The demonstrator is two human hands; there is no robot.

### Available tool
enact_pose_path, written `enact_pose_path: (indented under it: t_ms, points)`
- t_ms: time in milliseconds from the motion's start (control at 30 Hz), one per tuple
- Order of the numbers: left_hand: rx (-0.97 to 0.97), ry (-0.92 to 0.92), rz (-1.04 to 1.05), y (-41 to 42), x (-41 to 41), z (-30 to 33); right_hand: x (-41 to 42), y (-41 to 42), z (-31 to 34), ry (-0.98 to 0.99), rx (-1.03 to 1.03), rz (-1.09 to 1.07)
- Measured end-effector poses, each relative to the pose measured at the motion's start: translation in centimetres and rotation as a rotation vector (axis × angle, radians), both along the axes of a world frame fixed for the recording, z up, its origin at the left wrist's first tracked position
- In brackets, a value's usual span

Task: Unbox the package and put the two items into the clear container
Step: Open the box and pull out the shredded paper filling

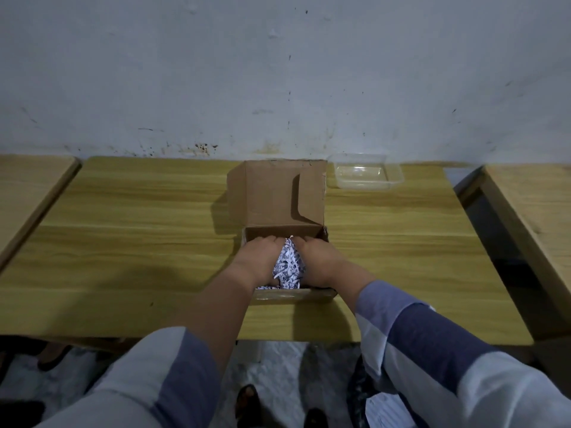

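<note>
A brown cardboard box (278, 196) stands open at the middle of the wooden table (123, 242), its lid flap upright at the back. White shredded paper (289, 267) fills the box. My left hand (256, 261) and my right hand (318, 262) are both down inside the box, one on each side of a bunch of the paper, fingers curled down into it. The fingertips are buried and hidden. The two items are not visible. The clear container (369, 176) sits empty at the back right of the table, just right of the box lid.
The table's far edge meets a stained wall. A second table (27, 186) stands to the left and a third table (534, 205) to the right, with gaps between. Below the near edge are the floor and my feet.
</note>
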State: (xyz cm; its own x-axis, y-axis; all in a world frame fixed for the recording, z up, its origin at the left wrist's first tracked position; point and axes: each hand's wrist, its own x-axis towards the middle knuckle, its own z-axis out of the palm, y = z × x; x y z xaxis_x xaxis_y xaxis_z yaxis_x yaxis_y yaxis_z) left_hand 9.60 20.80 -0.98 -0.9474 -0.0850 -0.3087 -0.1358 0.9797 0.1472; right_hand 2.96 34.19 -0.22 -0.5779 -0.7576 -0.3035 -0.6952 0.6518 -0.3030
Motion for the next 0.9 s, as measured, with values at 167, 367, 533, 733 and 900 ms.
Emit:
enact_pose_path:
  t_ms: [167, 367, 533, 733, 900]
  points:
    - [0.077, 0.052, 0.032, 0.2, 0.4, 1.7, -0.2, 0.2, 1.7, 0.015, -0.020, 0.023]
    - [0.151, 0.119, 0.031, 0.2, 0.5, 7.0, -0.6, 0.8, 6.6, 0.059, -0.110, 0.049]
    - [0.149, 0.197, -0.011, 1.8, -1.3, 10.7, -1.2, 3.2, 10.9, 0.124, -0.173, 0.038]
    - [0.178, 0.228, -0.151, 6.7, -5.9, 12.5, -3.6, 8.8, 13.2, 0.175, -0.180, -0.094]
    - [0.229, 0.172, -0.230, 11.5, -8.7, 9.9, -4.7, 13.7, 10.3, 0.146, -0.139, -0.237]
